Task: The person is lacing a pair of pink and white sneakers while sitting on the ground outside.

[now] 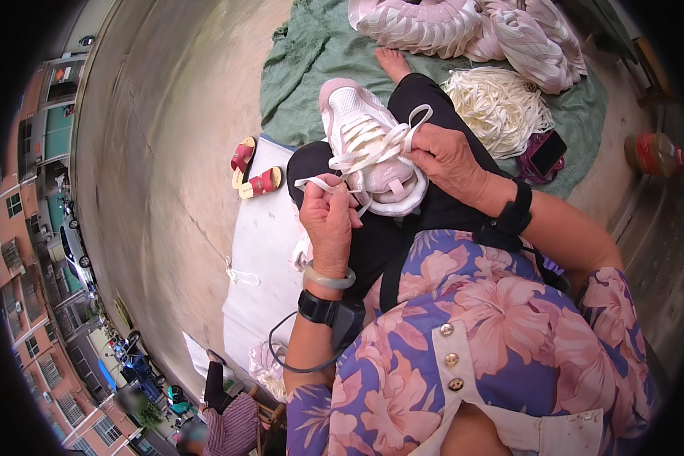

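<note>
A pink and white sneaker (357, 125) rests across my lap, its toe pointing away from me and its heel opening toward my body. White shoelace (366, 157) crosses its upper in several rows and gathers in loops near the top of the tongue. My left hand (327, 216), left of the shoe's collar, pinches one end of the lace between thumb and fingers. On the other side, my right hand (450, 161) grips the lace close to the eyelets, and a loop of it stands up above the fingers.
A green cloth (300, 83) lies ahead, bearing a heap of white laces (498, 106), stacked pink-white shoe uppers (448, 29) and a phone (547, 154) on a purple pouch. Red slippers (260, 183) and a white sheet (258, 235) are at left. A jar (653, 154) stands right; another person (232, 425) sits lower left.
</note>
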Demonstrator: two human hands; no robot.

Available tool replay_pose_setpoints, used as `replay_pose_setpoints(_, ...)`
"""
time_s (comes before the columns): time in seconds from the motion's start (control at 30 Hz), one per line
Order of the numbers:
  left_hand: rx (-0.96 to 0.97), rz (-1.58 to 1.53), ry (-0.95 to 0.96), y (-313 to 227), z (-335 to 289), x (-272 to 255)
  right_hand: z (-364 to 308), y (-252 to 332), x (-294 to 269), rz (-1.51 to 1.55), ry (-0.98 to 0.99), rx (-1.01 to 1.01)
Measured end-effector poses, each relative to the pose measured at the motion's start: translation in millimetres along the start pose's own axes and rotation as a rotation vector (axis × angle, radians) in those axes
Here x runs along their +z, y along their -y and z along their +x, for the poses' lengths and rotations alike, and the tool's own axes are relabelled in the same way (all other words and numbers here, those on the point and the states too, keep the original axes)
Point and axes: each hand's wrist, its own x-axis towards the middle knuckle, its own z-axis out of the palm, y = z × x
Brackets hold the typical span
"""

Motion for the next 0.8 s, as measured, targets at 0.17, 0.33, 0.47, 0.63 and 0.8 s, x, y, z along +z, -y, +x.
replay_pose_setpoints(0.17, 0.098, 0.036, -0.061, 1, 3, 2, 4, 6, -4, 0.165, 0.077, 0.218)
replay_pose_setpoints(0.33, 0.160, 0.062, -0.107, 8, 9, 4, -1, 17, -9, -0.165, 0.079, 0.033)
replay_pose_setpoints(0.47, 0.192, 0.137, -0.121, 15, 13, 6, -4, 19, -7, -0.208, 0.091, -0.018)
replay_pose_setpoints(0.63, 0.302, 0.254, -0.136, 20, 16, 9, -3, 17, -12, -0.147, 0.170, 0.206)
replay_pose_setpoints(0.8, 0.594, 0.696, -0.175, 24, 20, 12, 1, 26, -25, -0.216, 0.288, 0.368)
